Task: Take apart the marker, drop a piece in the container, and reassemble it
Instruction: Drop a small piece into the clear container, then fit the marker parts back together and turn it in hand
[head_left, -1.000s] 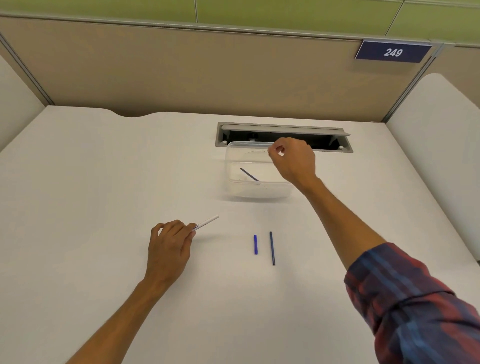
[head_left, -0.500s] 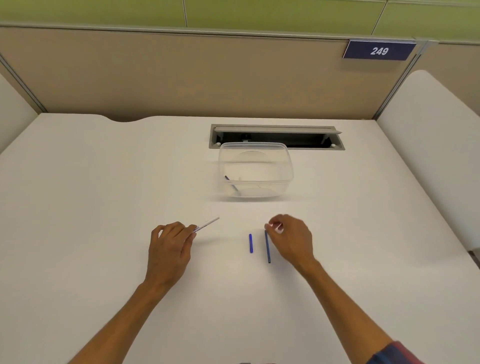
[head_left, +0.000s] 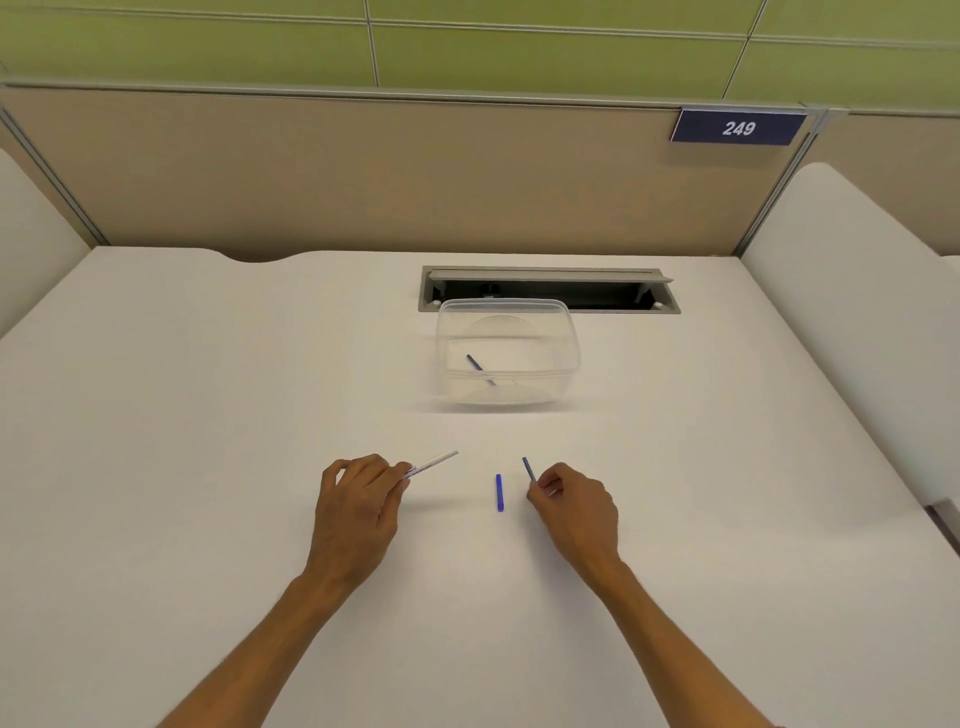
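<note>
Two bare hands rest low on the white desk surface (head_left: 208, 415), forearms running off the bottom edge of the view. The left hand (head_left: 358, 512) has its fingers curled tight around the thin white marker barrel (head_left: 434, 461), whose lower end is hidden inside the grip; the free end points toward 2 o'clock and appears to sit just above the desk. The right hand (head_left: 576, 512) pinches the slim dark blue ink rod (head_left: 529, 468) between thumb and fingertips; only the rod's upper part shows, leaning toward 11 o'clock, and the rest is covered by the fingers. Whether the rod's hidden end touches the desk cannot be told.

Between the hands, apart from both, lies the short bright blue marker cap (head_left: 499, 492), pointing at 12 o'clock, nearer the right hand.

At 12 o'clock from the cap, well apart, stands the clear plastic rectangular container (head_left: 566, 332). Inside it, toward its left side, rests a thin dark blue marker piece (head_left: 475, 364); its lower end blurs behind the container's near wall, so its full shape is hard to make out. Just behind the container is the grey rectangular cable slot (head_left: 623, 275), its dark inside unreadable.

Open desk spreads wide at 9 o'clock and 3 o'clock of the hands. Beige partition walls (head_left: 363, 176) close the far edge, and a dark blue number plate (head_left: 738, 128) reading 249 sits at 1 o'clock.
</note>
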